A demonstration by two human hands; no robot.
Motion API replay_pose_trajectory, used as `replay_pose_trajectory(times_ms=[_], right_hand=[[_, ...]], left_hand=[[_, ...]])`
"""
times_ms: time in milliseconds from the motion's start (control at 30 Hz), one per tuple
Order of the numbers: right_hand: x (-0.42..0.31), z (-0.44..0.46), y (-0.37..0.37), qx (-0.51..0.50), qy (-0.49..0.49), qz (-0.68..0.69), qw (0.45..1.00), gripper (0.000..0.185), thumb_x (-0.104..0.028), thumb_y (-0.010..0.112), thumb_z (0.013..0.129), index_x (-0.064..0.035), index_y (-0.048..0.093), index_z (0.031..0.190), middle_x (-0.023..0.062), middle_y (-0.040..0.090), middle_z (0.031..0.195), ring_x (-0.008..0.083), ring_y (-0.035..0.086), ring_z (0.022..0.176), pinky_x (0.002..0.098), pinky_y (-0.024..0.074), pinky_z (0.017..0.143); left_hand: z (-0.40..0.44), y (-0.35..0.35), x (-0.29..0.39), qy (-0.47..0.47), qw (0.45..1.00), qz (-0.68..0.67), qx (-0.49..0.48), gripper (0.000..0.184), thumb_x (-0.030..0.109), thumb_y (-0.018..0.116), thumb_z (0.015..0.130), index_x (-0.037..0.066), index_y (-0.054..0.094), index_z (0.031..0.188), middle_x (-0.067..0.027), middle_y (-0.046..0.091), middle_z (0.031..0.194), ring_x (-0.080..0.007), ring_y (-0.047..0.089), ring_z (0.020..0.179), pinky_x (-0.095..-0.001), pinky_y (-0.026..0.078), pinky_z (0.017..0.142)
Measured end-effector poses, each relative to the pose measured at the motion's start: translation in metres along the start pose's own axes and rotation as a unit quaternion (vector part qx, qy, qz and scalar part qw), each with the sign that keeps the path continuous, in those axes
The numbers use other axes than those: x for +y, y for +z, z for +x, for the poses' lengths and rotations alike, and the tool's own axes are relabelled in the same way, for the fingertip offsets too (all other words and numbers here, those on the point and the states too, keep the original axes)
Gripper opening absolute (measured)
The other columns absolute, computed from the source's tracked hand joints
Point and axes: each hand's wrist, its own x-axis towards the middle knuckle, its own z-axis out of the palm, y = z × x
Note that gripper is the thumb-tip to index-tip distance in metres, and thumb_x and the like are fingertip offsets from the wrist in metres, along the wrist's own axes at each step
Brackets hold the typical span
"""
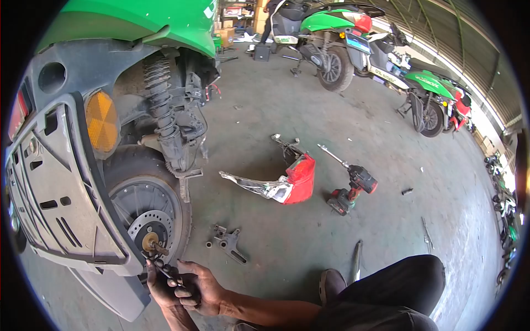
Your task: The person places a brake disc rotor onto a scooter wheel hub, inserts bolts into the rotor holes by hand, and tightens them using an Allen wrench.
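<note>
Low in front of me, my left hand (159, 288) and my right hand (203, 291) are close together, fingers curled around a slim dark metal rod (163, 272). Its exact kind is hard to make out. The rod's upper end points toward the axle (158, 249) of the scooter's rear wheel (183, 223). Around the axle sits a drilled brake disc (144, 220). Whether the rod touches the axle I cannot tell. Just left of my hands is the grey number-plate holder (66, 204) with its mudguard flap (118, 295).
A metal bracket (227, 243) lies right of the wheel. Farther out are a red tail light (301, 179), a cordless impact wrench (356, 190) with a long extension, and a small socket (407, 192). Parked green scooters (334, 60) stand behind. A person's leg (267, 28) shows far back.
</note>
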Motion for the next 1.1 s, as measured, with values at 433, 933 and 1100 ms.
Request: replay_pose_trajectory(times_ms=[433, 933, 1100], right_hand=[[0.005, 0.004, 0.001, 0.029, -0.056, -0.168, 0.984, 0.040, -0.053, 0.059, 0.085, -0.0173, 0.043, 0.075, -0.0092, 0.028, 0.054, 0.0063, 0.021, 0.043, 0.0239, 0.0131, 0.043], [-0.023, 0.009, 0.025, 0.162, -0.041, -0.656, 0.736, 0.028, -0.025, 0.063, 0.081, 0.0023, 0.062, 0.085, 0.0073, 0.061, 0.076, 0.0179, 0.057, 0.069, 0.0357, 0.0463, 0.064], [-0.016, 0.071, -0.026, 0.156, 0.053, -0.560, 0.812, 0.026, -0.032, 0.056, 0.081, -0.0132, 0.055, 0.100, 0.0072, 0.058, 0.090, 0.0195, 0.055, 0.071, 0.0381, 0.0471, 0.061]], left_hand=[[0.010, -0.014, -0.014, 0.027, 0.985, -0.139, -0.100, 0.020, 0.024, 0.048, 0.099, 0.006, 0.052, 0.091, 0.0003, 0.049, 0.074, -0.0117, 0.048, 0.064, -0.0265, 0.047, 0.060], [0.010, -0.018, -0.014, 0.031, 0.998, 0.050, 0.007, 0.036, 0.034, 0.045, 0.101, 0.008, 0.055, 0.124, 0.0002, 0.062, 0.104, -0.0129, 0.056, 0.091, -0.0288, 0.045, 0.082], [0.012, -0.015, -0.010, 0.014, 0.983, 0.171, 0.061, 0.039, 0.035, 0.045, 0.100, 0.007, 0.054, 0.126, -0.0015, 0.061, 0.107, -0.0148, 0.056, 0.094, -0.0312, 0.045, 0.083]])
